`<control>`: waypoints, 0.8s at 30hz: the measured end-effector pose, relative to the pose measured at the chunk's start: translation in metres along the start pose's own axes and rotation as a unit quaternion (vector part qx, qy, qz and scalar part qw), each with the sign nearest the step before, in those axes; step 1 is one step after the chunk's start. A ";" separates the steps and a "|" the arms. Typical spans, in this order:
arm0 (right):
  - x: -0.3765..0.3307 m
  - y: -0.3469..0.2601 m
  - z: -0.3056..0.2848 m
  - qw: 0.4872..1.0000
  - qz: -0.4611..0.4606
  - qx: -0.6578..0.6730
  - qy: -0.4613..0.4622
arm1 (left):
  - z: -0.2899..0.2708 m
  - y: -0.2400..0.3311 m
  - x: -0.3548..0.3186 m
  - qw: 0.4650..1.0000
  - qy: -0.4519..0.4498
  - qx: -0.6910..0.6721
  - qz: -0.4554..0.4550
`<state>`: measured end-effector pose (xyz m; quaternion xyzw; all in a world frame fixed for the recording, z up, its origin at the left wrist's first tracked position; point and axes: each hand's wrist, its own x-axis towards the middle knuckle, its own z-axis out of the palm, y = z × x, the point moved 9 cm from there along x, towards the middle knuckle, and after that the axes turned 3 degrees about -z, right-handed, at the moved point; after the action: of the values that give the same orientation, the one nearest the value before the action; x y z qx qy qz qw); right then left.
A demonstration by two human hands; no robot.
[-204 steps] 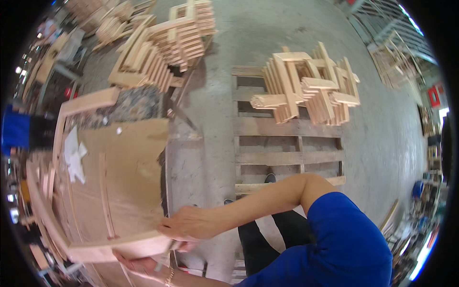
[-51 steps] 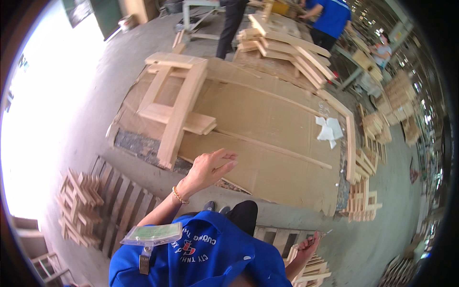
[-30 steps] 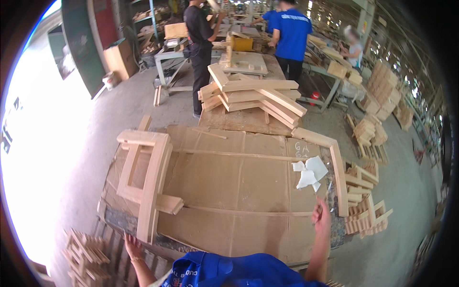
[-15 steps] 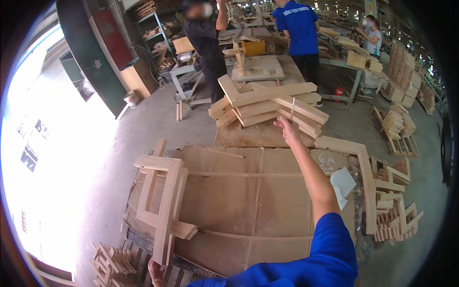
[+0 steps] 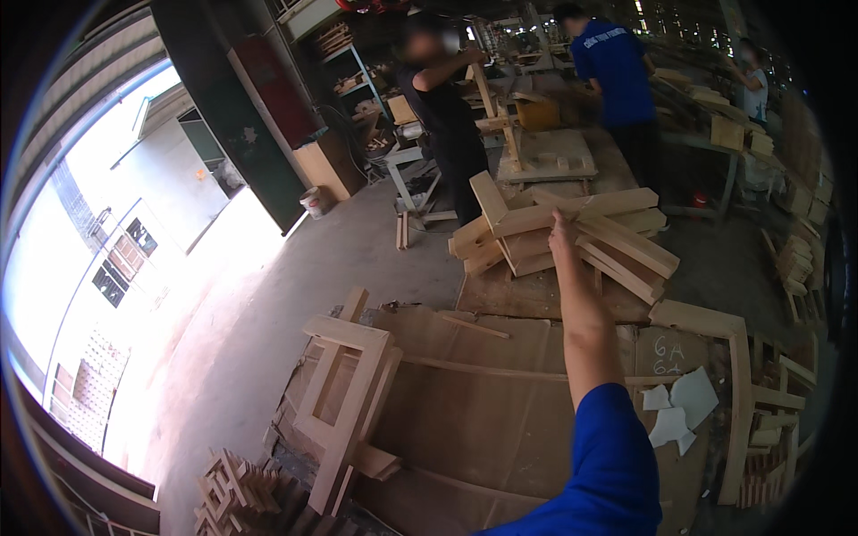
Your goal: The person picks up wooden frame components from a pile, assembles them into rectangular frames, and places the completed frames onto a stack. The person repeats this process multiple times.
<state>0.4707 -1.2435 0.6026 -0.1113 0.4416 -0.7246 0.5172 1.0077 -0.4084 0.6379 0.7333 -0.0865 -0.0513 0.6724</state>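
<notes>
My right hand (image 5: 561, 236) reaches forward to a stack of L-shaped wooden frame pieces. It grips the near edge of the top wooden frame piece (image 5: 527, 220), with a finger or thumb over the edge and the rest of the grip partly hidden. More pale wooden pieces (image 5: 630, 246) lie crossed beneath and beside it. My left hand is out of view. Nearer, on the left of the cardboard-covered table (image 5: 465, 420), several joined wooden frames (image 5: 350, 393) rest on one another.
Torn white sheets (image 5: 684, 406) and a long L-shaped wooden piece (image 5: 740, 393) lie at the table's right. Stacked small frames (image 5: 228, 491) stand lower left. Beyond the stack, a person in black (image 5: 442, 116) handles wood; a person in blue (image 5: 617, 80) stands right of them.
The view has swung left, shifting the scene rightward and down. My right hand has closed on the top wooden frame piece. My left hand, earlier by the near frames, has gone from view.
</notes>
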 end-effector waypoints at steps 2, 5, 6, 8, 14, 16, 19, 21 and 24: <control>-0.008 -0.034 -0.009 0.999 -0.009 0.002 -0.031 | 0.041 0.012 -0.005 0.996 -0.055 -0.068 0.025; -0.055 -0.041 -0.042 0.996 0.003 -0.032 -0.089 | 0.110 0.045 -0.023 0.978 -0.166 -0.119 0.034; -0.080 -0.041 -0.055 0.993 0.013 -0.031 -0.111 | 0.140 0.059 -0.033 0.967 -0.219 -0.126 0.028; -0.140 -0.051 -0.076 0.983 -0.005 -0.037 -0.180 | 0.201 0.081 -0.057 0.931 -0.337 -0.140 0.003; -0.315 -0.092 -0.147 0.965 0.002 -0.090 -0.246 | 0.384 0.090 -0.141 0.766 -0.591 -0.232 -0.101; -0.360 -0.101 -0.164 0.962 0.009 -0.099 -0.256 | 0.422 0.086 -0.159 0.684 -0.601 -0.342 -0.232; -0.405 -0.120 -0.181 0.960 -0.004 -0.111 -0.258 | 0.417 0.093 -0.172 0.735 -0.518 -0.380 -0.216; -0.427 -0.131 -0.177 0.952 -0.021 -0.135 -0.275 | 0.403 0.097 -0.176 0.732 -0.506 -0.394 -0.230; -0.449 -0.138 -0.181 0.955 -0.035 -0.150 -0.254 | 0.387 0.104 -0.183 0.727 -0.490 -0.425 -0.225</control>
<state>0.4666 -0.7574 0.7339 -0.3830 0.3952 -0.6154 0.5643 0.7486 -0.7592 0.6994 0.2420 -0.2052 -0.5848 0.7466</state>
